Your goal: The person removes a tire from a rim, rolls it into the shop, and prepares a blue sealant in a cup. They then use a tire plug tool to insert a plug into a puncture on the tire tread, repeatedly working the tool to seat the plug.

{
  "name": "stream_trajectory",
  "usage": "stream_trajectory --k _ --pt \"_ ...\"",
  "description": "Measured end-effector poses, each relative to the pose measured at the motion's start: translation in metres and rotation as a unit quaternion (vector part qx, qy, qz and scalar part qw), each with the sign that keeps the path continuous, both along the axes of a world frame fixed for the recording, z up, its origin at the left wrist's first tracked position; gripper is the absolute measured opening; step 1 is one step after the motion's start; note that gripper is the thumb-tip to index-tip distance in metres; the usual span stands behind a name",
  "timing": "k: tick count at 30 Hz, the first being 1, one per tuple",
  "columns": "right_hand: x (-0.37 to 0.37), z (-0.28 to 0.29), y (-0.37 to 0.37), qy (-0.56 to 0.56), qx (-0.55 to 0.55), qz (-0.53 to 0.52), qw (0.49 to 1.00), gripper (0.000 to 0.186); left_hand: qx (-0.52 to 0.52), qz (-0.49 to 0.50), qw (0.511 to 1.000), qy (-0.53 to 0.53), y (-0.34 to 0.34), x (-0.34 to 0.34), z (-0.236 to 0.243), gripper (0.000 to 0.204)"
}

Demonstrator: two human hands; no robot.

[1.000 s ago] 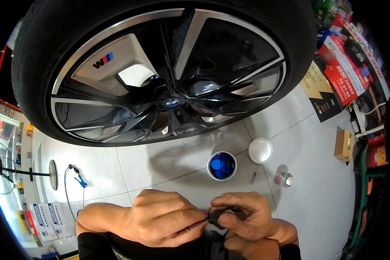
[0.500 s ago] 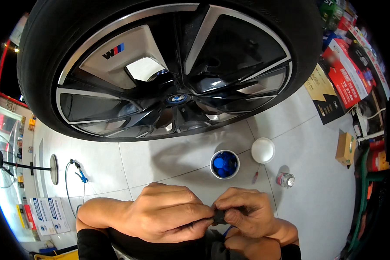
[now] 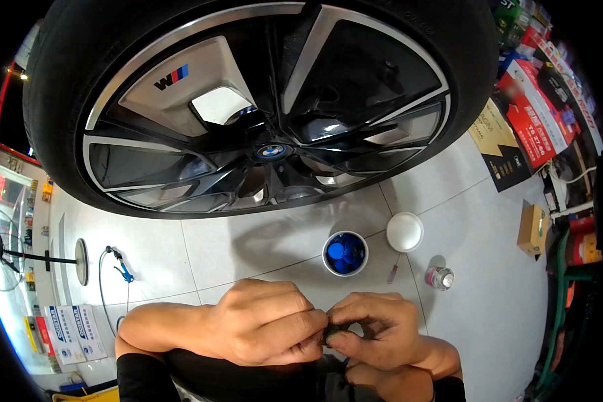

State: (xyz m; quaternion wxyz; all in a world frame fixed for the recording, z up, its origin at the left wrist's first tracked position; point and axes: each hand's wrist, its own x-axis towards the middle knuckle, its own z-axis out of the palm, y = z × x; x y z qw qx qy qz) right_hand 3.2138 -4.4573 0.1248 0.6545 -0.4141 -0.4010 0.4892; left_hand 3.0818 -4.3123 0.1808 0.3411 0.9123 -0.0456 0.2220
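Note:
My left hand (image 3: 264, 325) is closed, its fingertips pinching the left side of a small black piece (image 3: 329, 330). From the other side, my right hand (image 3: 380, 328) grips the same piece between thumb and forefinger, and its fingertips look smudged dark. The fingers cover most of the piece, so its kind cannot be made out. Beyond my hands stands a large car wheel with a black tyre (image 3: 60, 127) and a black and silver spoked rim (image 3: 303, 70). On the floor between the wheel and my right hand sits a white tub (image 3: 346, 274) holding blue round pieces (image 3: 337, 250).
Right of the tub lie a round white lid (image 3: 405, 231), a small screwdriver (image 3: 394, 271) and a clear bottle (image 3: 439, 277). A blue air gun (image 3: 124, 272) with its hose lies at left, near a round-based stand (image 3: 82, 262). Boxes (image 3: 532, 127) are stacked along the right.
Both hands stay together at the black piece, with small finger movements. A gap now shows between my right thumb and forefinger. The view has shifted slightly.

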Motion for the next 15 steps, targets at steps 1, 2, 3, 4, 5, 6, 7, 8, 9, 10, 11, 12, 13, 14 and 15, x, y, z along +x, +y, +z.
stream_trajectory --k 1,2,3,4,5,6,7,8,9,10,11,12,13,14,15 --pt "0.000 0.001 0.000 0.005 -0.015 -0.005 1.000 0.018 0.058 0.006 0.998 -0.020 0.000 0.001 -0.003 0.016" --pt "-0.001 0.001 0.000 0.021 -0.047 -0.005 0.999 0.016 0.086 0.013 0.996 -0.030 0.000 0.002 -0.005 0.016" --pt "-0.001 0.001 -0.001 0.038 -0.079 -0.005 0.996 0.015 0.113 0.020 0.993 -0.040 -0.001 0.004 -0.008 0.017" --pt "-0.002 0.000 -0.001 0.056 -0.112 -0.003 0.992 0.014 0.140 0.028 0.988 -0.049 -0.002 0.005 -0.010 0.017" --pt "-0.001 0.001 -0.001 0.084 -0.140 0.014 0.986 0.013 0.134 0.030 0.990 -0.033 -0.002 0.005 -0.011 0.017" --pt "0.002 0.004 0.001 0.113 -0.168 0.030 0.979 0.013 0.127 0.031 0.991 -0.017 0.000 0.006 -0.012 0.016" --pt "0.003 0.005 0.002 0.140 -0.195 0.046 0.970 0.013 0.121 0.032 0.992 -0.002 0.001 0.006 -0.012 0.016" --pt "0.005 0.005 0.002 0.152 -0.203 0.071 0.965 0.013 0.128 0.029 0.991 0.000 0.002 0.006 -0.011 0.015" --pt "0.008 0.003 0.002 0.164 -0.210 0.097 0.959 0.013 0.136 0.027 0.990 0.003 0.003 0.005 -0.010 0.015" --pt "0.011 0.001 0.001 0.177 -0.218 0.123 0.952 0.013 0.144 0.026 0.989 0.006 0.004 0.004 -0.011 0.014" --pt "0.016 0.004 -0.003 0.105 -0.176 0.195 0.959 0.012 0.097 0.038 0.994 0.034 0.006 0.002 -0.011 0.012" --pt "0.021 0.005 -0.008 0.032 -0.130 0.264 0.955 0.012 0.050 0.050 0.996 0.063 0.009 -0.002 -0.011 0.010" --pt "0.022 0.000 -0.012 0.053 -0.180 0.215 0.958 0.013 0.004 0.058 0.994 0.090 0.012 -0.003 -0.010 0.008" --pt "0.021 -0.010 -0.013 0.075 -0.227 0.164 0.957 0.014 -0.041 0.065 0.990 0.118 0.017 -0.006 -0.009 0.006" --pt "0.022 -0.022 -0.007 0.114 -0.236 0.087 0.961 0.014 -0.087 0.072 0.983 0.146 0.022 -0.008 -0.008 0.005"
